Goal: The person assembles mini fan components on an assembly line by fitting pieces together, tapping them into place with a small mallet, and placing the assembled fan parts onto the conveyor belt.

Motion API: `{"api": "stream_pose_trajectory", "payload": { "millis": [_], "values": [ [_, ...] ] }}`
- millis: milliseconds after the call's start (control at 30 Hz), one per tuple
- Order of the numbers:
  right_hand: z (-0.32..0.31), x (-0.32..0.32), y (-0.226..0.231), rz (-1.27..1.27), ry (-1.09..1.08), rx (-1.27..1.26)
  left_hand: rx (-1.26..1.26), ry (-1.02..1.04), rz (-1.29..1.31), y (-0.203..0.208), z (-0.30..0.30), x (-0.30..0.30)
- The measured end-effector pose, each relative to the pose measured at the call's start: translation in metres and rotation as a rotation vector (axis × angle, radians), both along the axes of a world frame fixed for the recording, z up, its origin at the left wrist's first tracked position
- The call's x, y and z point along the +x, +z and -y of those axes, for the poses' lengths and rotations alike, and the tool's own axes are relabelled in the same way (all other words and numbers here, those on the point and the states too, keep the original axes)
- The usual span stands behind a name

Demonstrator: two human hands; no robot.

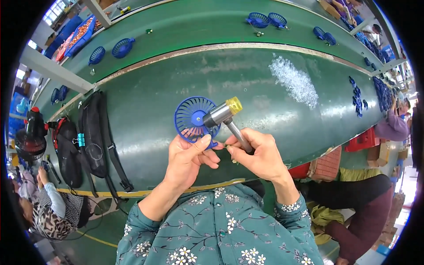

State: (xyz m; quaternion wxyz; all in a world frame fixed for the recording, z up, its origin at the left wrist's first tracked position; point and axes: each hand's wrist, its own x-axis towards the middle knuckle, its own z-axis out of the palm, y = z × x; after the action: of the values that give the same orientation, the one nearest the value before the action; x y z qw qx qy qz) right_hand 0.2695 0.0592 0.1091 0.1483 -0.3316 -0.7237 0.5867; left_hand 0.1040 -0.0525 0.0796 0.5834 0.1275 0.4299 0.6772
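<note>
My left hand (189, 160) is closed on the lower rim of a round blue plastic fan guard (184, 115), with slats fanning out from its hub. In my right hand (259, 154) is a small mallet (219, 114), gripped by its metal handle; its head has a yellow face and a black end. From this view the black end overlaps the guard's right side; whether they touch I cannot tell. The fingertips of both hands come close together at the guard's lower tab, where a tiny piece between them is too small to name.
Small clear plastic parts (293, 79) lie heaped on the green table (145, 128). Beyond, a conveyor belt (190, 26) carries several blue guards (123, 47). Black bags (93, 137) and a small fan (33, 134) stand left; blue parts (357, 98) lie right. Co-workers sit on both sides.
</note>
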Motion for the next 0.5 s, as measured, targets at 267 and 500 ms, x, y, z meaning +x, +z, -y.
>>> {"api": "stream_pose_trajectory", "payload": {
  "millis": [267,500],
  "values": [
    [-0.010,0.006,-0.006,0.025,0.018,0.041,-0.036,-0.094,-0.038,0.002,-0.002,-0.002],
    [-0.004,0.001,0.002,0.016,0.027,0.105,-0.090,-0.137,0.095,-0.007,-0.003,-0.006]
  ]
}}
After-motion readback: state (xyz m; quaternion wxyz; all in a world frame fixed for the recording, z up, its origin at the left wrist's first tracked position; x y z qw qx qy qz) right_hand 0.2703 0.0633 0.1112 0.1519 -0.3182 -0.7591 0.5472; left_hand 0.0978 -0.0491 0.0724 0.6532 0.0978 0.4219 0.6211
